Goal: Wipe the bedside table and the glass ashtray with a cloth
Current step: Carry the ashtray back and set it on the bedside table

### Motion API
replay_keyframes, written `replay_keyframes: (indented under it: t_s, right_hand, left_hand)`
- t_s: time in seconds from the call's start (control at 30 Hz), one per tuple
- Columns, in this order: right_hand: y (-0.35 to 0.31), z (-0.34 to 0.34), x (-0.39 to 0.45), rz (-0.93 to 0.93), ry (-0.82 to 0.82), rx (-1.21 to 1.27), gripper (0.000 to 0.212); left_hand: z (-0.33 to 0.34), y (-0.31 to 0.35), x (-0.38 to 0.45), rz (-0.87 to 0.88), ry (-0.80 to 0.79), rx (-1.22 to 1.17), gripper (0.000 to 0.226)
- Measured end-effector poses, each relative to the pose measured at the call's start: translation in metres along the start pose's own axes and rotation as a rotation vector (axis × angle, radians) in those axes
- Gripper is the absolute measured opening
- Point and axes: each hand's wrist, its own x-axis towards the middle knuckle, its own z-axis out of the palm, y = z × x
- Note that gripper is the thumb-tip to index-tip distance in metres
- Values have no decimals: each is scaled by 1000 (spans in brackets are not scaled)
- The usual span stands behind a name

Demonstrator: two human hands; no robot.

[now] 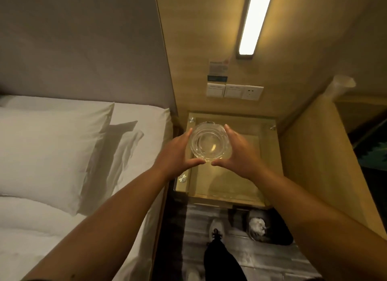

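A round clear glass ashtray (209,142) is at the far left part of the glass-topped bedside table (236,182). My left hand (178,153) cups its left side and my right hand (236,150) cups its right side, thumbs nearly meeting under its near rim. Whether it rests on the glass or is lifted off it I cannot tell. No cloth is in view.
A bed with white pillows (52,146) lies close on the left. Wall switches and a socket (234,91) sit behind the table, a lit strip lamp (254,20) above. A wooden partition (310,155) bounds the right. A bin with crumpled paper (261,226) and my shoe (216,228) are on the floor.
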Motion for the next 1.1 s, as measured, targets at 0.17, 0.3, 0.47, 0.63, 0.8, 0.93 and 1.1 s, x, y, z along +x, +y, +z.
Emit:
replay_keyframes:
  t_s: [0.17,0.3,0.47,0.63,0.8,0.93,1.1]
  right_hand:
    - [24,8,73,-47,-26,-22,118]
    - [46,16,129,-71,-44,-45,118]
    - [76,42,194,-48,-91,-41,120]
    - [116,96,252,-7,-114,9,120]
    - [168,160,290,39,-109,49,120]
    - [200,197,307,44,-117,22,120]
    - [222,230,318,78,-118,-2,119]
  left_hand:
    - [5,-28,59,-57,7,-19,102]
    - [12,-52,112,-117,-3,-41,101]
    - [27,-89,169,-152,-17,-87,97]
    - [63,-147,222,-146,-38,-133,93]
    - [119,-215,263,-138,-64,-98,97]
    - [157,-248,282,-116,-68,-106,95]
    - [183,-275,291,-115,-81,-109,100]
